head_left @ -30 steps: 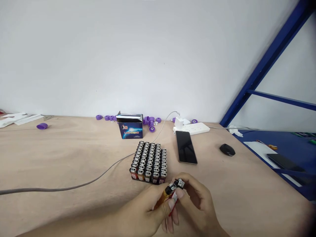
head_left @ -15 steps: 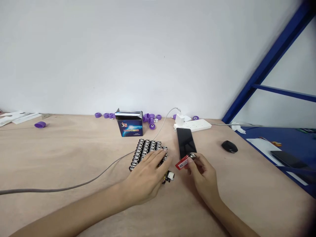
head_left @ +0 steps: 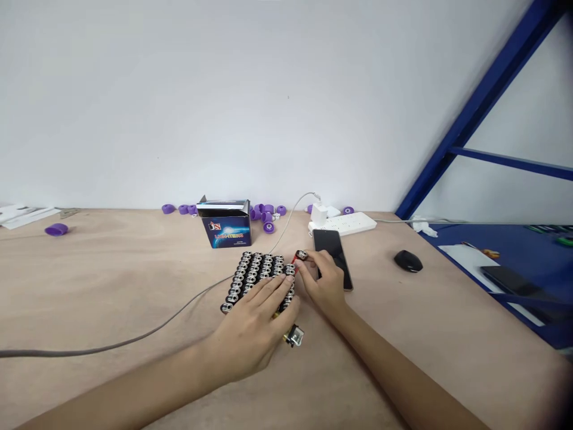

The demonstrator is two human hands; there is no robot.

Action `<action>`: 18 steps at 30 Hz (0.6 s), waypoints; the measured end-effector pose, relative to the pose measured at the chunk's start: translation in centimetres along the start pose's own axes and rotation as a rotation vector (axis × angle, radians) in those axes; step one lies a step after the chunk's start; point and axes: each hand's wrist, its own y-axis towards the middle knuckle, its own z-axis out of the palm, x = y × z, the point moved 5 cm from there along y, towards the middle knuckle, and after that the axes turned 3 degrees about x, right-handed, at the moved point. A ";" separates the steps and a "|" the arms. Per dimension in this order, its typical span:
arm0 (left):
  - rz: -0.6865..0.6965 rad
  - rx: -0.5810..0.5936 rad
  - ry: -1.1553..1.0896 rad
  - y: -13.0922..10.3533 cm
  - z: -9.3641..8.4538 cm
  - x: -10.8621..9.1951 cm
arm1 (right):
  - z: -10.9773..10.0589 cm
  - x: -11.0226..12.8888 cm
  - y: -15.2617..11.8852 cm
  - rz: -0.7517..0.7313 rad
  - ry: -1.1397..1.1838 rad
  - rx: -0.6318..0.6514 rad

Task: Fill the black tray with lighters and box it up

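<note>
Standing upright in tight rows is a block of lighters, with black and metal tops. My left hand lies over its near right part, fingers stretched out and resting on the tops. A yellow lighter pokes out on its side from under that hand; whether the palm grips it is hidden. Between the thumb and fingers of my right hand is a red lighter, roughly upright at the far right corner of the block. Most of its red body is covered.
Behind the block stands an opened lighter box. Purple caps lie along the wall. A phone, a white power strip and a black mouse are to the right. A grey cable crosses the left side.
My right hand has carried the red lighter left and away from me to the block, turning it from lying to nearly upright. My left hand has shifted slightly toward me. The view has turned slightly.
</note>
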 end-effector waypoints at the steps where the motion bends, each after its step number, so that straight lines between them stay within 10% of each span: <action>1: 0.010 -0.024 0.011 -0.1 0.0 -0.1 | 0.2 0.0 0.0 -0.002 0.022 0.020; 18: 0.046 -0.143 0.060 -0.3 0.2 0.0 | 1.1 0.2 -0.2 0.001 0.167 0.247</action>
